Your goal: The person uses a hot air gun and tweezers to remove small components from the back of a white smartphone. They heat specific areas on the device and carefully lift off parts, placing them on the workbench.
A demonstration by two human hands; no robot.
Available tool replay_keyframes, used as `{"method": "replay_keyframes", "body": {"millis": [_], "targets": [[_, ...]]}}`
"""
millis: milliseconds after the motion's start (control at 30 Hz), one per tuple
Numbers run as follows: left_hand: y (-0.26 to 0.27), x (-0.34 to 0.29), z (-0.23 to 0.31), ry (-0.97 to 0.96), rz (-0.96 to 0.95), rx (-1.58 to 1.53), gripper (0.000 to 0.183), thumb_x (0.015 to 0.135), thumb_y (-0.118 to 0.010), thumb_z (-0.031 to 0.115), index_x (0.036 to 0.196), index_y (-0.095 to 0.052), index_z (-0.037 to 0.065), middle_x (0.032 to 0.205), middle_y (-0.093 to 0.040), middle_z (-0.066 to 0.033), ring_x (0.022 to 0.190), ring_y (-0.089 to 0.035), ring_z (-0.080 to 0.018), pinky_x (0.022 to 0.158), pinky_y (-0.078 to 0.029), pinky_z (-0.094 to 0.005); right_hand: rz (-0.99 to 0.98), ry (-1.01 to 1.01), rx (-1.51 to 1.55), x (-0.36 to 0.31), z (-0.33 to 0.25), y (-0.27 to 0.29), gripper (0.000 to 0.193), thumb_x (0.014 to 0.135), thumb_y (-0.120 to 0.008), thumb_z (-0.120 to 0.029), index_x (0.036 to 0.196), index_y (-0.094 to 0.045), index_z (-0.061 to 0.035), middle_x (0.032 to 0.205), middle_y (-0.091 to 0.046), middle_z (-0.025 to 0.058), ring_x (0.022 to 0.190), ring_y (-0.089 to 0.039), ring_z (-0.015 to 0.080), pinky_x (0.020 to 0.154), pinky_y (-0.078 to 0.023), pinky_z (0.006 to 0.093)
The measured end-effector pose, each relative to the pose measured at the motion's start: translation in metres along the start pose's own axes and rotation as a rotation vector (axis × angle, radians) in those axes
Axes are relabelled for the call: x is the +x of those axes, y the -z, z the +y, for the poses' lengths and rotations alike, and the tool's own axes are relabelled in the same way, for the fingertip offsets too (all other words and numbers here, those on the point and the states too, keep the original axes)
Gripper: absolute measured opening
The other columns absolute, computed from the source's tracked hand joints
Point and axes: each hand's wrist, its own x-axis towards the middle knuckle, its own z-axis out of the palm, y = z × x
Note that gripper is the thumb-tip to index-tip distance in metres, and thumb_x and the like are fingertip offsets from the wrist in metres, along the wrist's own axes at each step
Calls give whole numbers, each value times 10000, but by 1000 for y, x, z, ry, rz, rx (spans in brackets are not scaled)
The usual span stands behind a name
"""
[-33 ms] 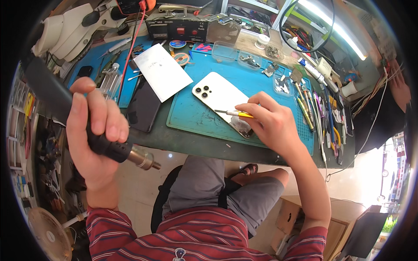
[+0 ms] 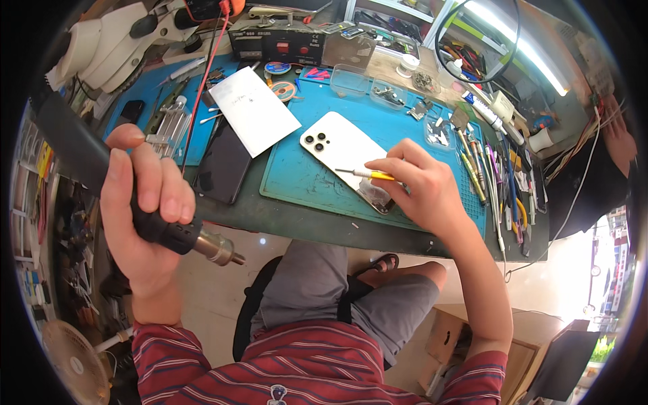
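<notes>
My left hand [image 2: 145, 209] is wrapped round the black handle of a hot air gun [image 2: 172, 233]. Its metal nozzle points down and to the right, off the bench's front edge. In my right hand [image 2: 425, 185], thumb and fingers pinch a slim yellow-handled tool [image 2: 371, 174] with a metal collar and a thin tip. That tip lies over the back of a white smartphone [image 2: 344, 145]; whether it touches, I cannot tell. The phone lies camera side up on a blue work mat [image 2: 290, 175], three lenses at its far left corner. My right hand covers part of its near right side.
Left of the phone lie a white card or box [image 2: 253, 111] and a dark phone [image 2: 223, 162]. Pens, tweezers and pliers [image 2: 506, 182] crowd the right side. Small parts trays [image 2: 386, 93] stand behind. A microscope [image 2: 115, 47] is at far left; a cable [image 2: 580, 185] hangs at right.
My left hand and the hot air gun have shifted very slightly left. The right hand keeps its pinch on the tool over the phone.
</notes>
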Motion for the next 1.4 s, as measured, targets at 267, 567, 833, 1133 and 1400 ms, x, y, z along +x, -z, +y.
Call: {"method": "replay_keyframes", "body": {"millis": [267, 567, 833, 1133, 1400], "targets": [[35, -14, 18, -44, -30, 37, 229, 1085, -388, 212, 1226, -435, 36, 705, -390, 27, 597, -429, -73, 543, -425, -230, -112, 121, 77, 19, 22, -2, 251, 793, -783, -234, 1032, -760, -161, 818, -608, 15, 670, -638, 214, 590, -512, 337], [44, -18, 21, -4, 100, 110, 207, 1067, -437, 228, 1189, -466, 62, 679, -397, 38, 573, -451, -60, 528, -435, -224, -77, 220, -12, 22, 21, -5, 195, 787, -771, -167, 979, -752, -142, 841, -596, 18, 660, -626, 201, 559, -499, 326], [37, -16, 18, 10, 151, 102, 236, 1028, -503, 204, 1172, -464, 21, 672, -439, 19, 571, -525, -95, 513, -473, -248, -32, 187, -24, 30, 11, -14, 125, 833, -698, -71, 942, -638, -83, 927, -589, 51, 691, -637, 249, 572, -520, 358], [33, -19, 15, 12, 141, 157, 222, 1052, -473, 236, 1188, -470, 61, 668, -395, 38, 558, -457, -62, 511, -434, -225, 479, -434, 14, 22, 53, 22, 181, 958, -660, -173, 952, -683, 6, 701, -602, 101, 565, -528, 196, 554, -426, 330], [28, -18, 9, 32, 107, 118, 217, 1052, -470, 218, 1192, -469, 52, 665, -397, 33, 558, -464, -67, 513, -441, -227, 398, -369, -390, -11, 93, 23, 111, 897, -663, -113, 964, -704, -35, 840, -638, 99, 666, -617, 268, 596, -483, 377]]}}
